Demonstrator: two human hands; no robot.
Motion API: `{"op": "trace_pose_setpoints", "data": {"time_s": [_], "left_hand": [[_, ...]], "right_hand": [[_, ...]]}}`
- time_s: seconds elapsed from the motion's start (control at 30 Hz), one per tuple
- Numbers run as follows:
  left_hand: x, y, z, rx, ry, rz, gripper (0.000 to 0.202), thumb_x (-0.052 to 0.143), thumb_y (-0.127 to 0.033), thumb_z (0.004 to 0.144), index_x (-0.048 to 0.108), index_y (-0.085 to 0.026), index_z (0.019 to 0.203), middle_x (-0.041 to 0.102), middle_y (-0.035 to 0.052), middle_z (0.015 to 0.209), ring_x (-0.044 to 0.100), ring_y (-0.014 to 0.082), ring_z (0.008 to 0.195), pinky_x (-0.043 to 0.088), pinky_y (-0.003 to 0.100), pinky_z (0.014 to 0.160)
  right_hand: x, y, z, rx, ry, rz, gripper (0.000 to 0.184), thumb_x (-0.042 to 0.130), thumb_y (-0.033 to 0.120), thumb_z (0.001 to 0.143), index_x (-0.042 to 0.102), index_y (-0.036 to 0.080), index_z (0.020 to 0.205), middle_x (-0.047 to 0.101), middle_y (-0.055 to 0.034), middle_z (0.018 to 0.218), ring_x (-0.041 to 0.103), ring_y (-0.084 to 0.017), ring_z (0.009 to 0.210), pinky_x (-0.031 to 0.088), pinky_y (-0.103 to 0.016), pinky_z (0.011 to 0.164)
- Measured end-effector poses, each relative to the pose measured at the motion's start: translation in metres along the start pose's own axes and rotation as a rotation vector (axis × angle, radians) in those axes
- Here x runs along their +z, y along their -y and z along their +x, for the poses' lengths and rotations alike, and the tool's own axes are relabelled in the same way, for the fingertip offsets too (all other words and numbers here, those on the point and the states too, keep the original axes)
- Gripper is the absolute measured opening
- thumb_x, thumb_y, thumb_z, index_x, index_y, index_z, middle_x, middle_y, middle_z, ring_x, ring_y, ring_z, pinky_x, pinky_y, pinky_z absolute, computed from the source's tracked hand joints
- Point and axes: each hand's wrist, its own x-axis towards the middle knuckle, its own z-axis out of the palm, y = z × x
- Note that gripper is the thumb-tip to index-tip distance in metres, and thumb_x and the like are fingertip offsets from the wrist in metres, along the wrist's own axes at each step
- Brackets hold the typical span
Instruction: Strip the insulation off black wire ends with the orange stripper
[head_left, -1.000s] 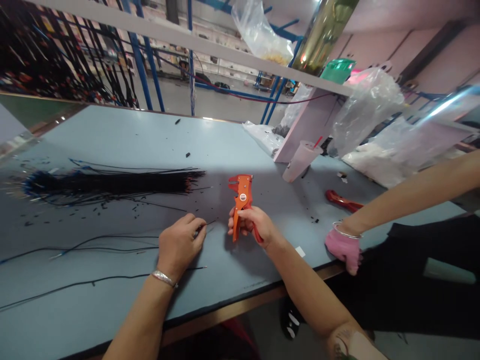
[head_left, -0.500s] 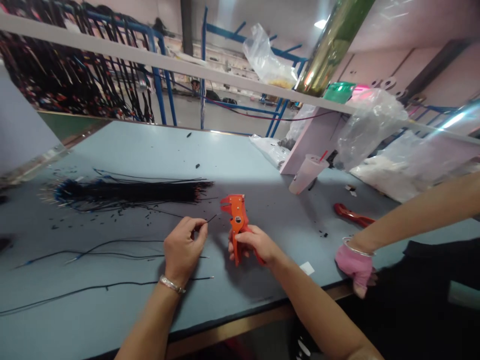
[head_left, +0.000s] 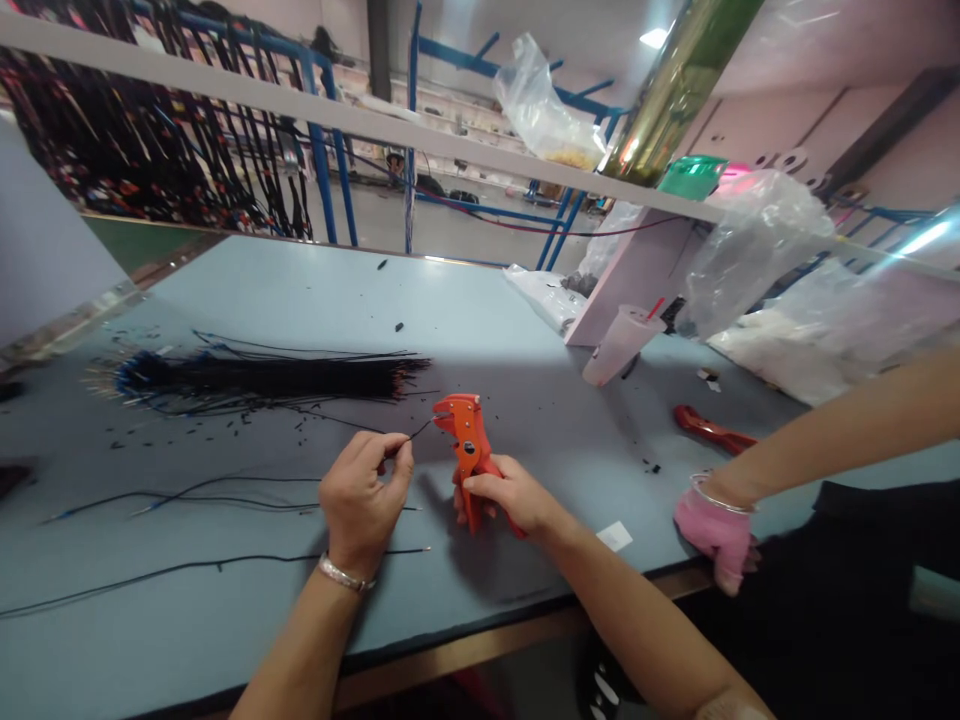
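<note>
My left hand is closed in a pinch on a thin black wire, whose free end points at the jaws of an orange wire stripper. My right hand is wrapped round the stripper's handles and holds it upright, tilted left, over the blue-grey table. The wire tip sits just at the stripper's jaw. A bundle of black wires lies on the table behind my left hand.
Loose black wires and insulation scraps lie at the left. A plastic cup with a red straw and a red tool stand at the right. Another person's pink-gloved hand rests on the table edge. Plastic bags pile behind.
My right hand has tilted the stripper left toward the wire. My left hand has lifted the wire end up to its jaws. The view has shifted slightly.
</note>
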Motion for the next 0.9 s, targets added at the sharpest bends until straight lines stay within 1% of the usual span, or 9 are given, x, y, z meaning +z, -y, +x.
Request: {"op": "trace_pose_setpoints", "data": {"time_s": [0.13, 0.33, 0.43, 0.57, 0.77, 0.9], "left_hand": [[-0.0011, -0.0021, -0.0034, 0.105, 0.037, 0.008, 0.010, 0.058, -0.016, 0.084, 0.066, -0.018, 0.078, 0.062, -0.0008, 0.067, 0.051, 0.0098, 0.058, 0.042, 0.022, 0.059], [0.0013, -0.0023, -0.0082, 0.256, 0.070, 0.092, 0.009, 0.060, -0.015, 0.082, 0.065, -0.019, 0.075, 0.062, -0.0016, 0.066, 0.056, 0.0103, 0.061, 0.040, 0.023, 0.060], [0.0030, -0.0032, -0.0082, 0.274, 0.056, 0.071, 0.009, 0.060, -0.013, 0.081, 0.065, -0.018, 0.075, 0.062, -0.0014, 0.066, 0.057, 0.0105, 0.061, 0.040, 0.023, 0.060], [0.0044, -0.0045, -0.0081, 0.264, 0.065, 0.044, 0.008, 0.060, -0.014, 0.081, 0.065, -0.018, 0.077, 0.062, -0.0014, 0.067, 0.057, 0.0106, 0.062, 0.042, 0.022, 0.061], [0.0050, -0.0055, -0.0079, 0.298, 0.083, 0.041, 0.008, 0.060, -0.014, 0.082, 0.065, -0.018, 0.077, 0.063, -0.0010, 0.068, 0.057, 0.0109, 0.062, 0.041, 0.023, 0.060], [0.0048, -0.0049, -0.0069, 0.313, 0.073, 0.068, 0.008, 0.061, -0.013, 0.082, 0.065, -0.018, 0.078, 0.062, -0.0012, 0.067, 0.057, 0.0117, 0.062, 0.041, 0.023, 0.059]], "right_hand": [[0.0044, 0.0005, 0.0003, -0.005, 0.001, 0.006, 0.020, 0.058, 0.030, 0.069, 0.056, 0.015, 0.082, 0.066, -0.0042, 0.067, 0.065, -0.016, 0.054, 0.033, -0.022, 0.043], [0.0043, -0.0005, 0.0010, -0.018, -0.055, 0.043, 0.024, 0.058, 0.034, 0.070, 0.055, 0.015, 0.084, 0.067, -0.0039, 0.070, 0.066, -0.016, 0.057, 0.032, -0.021, 0.043], [0.0047, 0.0003, 0.0001, -0.023, -0.031, 0.021, 0.023, 0.058, 0.033, 0.071, 0.055, 0.015, 0.085, 0.066, -0.0036, 0.070, 0.066, -0.016, 0.057, 0.033, -0.021, 0.044], [0.0062, 0.0028, -0.0005, -0.030, -0.004, -0.007, 0.019, 0.056, 0.030, 0.072, 0.055, 0.015, 0.083, 0.066, -0.0034, 0.069, 0.065, -0.016, 0.057, 0.033, -0.021, 0.044], [0.0084, 0.0030, -0.0001, -0.059, -0.003, -0.026, 0.015, 0.056, 0.028, 0.072, 0.055, 0.015, 0.081, 0.063, -0.0018, 0.063, 0.060, -0.014, 0.050, 0.034, -0.021, 0.043], [0.0093, 0.0002, 0.0007, -0.034, -0.015, -0.022, 0.014, 0.055, 0.028, 0.071, 0.055, 0.016, 0.079, 0.061, -0.0008, 0.058, 0.056, -0.012, 0.045, 0.035, -0.020, 0.041]]}}
